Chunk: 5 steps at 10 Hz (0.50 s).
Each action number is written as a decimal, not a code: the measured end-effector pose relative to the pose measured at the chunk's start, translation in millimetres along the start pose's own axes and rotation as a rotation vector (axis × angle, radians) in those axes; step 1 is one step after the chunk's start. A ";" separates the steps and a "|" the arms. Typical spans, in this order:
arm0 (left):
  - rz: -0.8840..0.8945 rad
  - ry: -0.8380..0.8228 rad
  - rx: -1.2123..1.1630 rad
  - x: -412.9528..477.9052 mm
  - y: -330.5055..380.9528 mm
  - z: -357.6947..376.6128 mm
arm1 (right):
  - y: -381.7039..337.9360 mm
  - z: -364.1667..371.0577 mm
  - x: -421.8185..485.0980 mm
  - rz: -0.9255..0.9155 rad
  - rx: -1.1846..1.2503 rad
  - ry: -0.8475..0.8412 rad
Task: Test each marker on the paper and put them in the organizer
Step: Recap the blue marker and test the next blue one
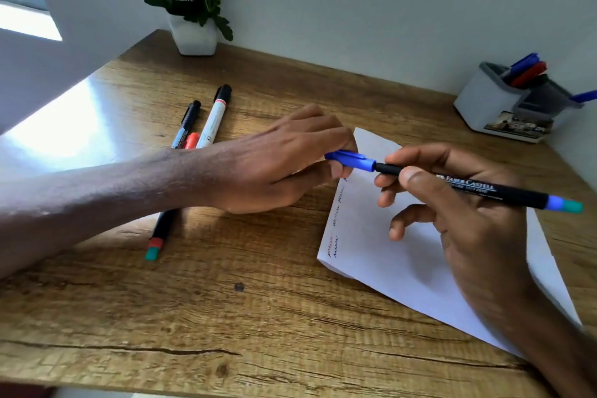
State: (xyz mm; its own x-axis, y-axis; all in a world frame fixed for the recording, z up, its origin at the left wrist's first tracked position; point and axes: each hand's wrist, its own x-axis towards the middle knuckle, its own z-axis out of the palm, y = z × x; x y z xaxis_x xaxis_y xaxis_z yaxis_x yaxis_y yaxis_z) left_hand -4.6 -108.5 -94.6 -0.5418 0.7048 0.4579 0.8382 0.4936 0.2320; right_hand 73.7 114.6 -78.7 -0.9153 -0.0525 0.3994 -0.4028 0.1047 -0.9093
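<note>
Wood-grain brown tabletop (258, 317): its near edge is closest to the lens, and it carries every item below.

Right hand (458, 210): enters from the lower right. Thumb and fingers are curled round the black-barrelled marker (468, 187) at mid-barrel and hold it in the air over the paper. The marker's blue band and teal end plug point right.

Left hand (284, 165): crosses from the left, fingertips pinching the blue plastic cap (350, 160) at the marker's tip end. The cap meets the barrel; whether it is fully seated cannot be told.

White sheet of paper (387, 252): flat and angled beneath both hands, with short wavy scribbles (334, 242) along its left edge.

Grey-and-white plastic organizer (484, 107): far right, by the wall and well apart from the hands. Blue and red markers (526, 71) stand in it.

Loose markers, left of the paper and partly under the left forearm:
- slim black pen (189, 121)
- white marker with black cap (214, 116)
- black marker with orange-red cap (163, 226)

White pot of white flowers (193, 37): at the back edge.

Step in hand, as judged: cap work on the held marker, either coming off before a test stroke or going back on after one. With three markers lying loose, the task looks about midway.

Next move:
- If uncapping, pull straight along the barrel, then bring the tip down on bare paper beside the scribbles.
- If recapping, press the cap home, then carry the marker right and drop it upright into the organizer.
</note>
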 end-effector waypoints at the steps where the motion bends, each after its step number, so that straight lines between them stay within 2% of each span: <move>1: -0.016 -0.027 -0.064 6.1 9.6 -10.5 | -1.0 0.8 0.0 0.018 0.018 0.021; 3: 0.021 -0.050 -0.123 8.4 19.3 -15.6 | -0.6 3.0 3.9 0.019 0.007 -0.012; 5: -0.062 -0.109 -0.265 8.0 21.5 -16.3 | 3.3 1.8 7.4 0.016 0.007 -0.042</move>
State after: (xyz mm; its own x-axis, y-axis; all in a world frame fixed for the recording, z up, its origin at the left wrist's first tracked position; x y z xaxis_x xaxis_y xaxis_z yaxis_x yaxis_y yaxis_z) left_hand 10.1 -100.5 -71.9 -0.5842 0.7352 0.3438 0.7824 0.3975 0.4794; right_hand 65.6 112.8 -78.9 -0.9206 -0.0921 0.3794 -0.3876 0.0989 -0.9165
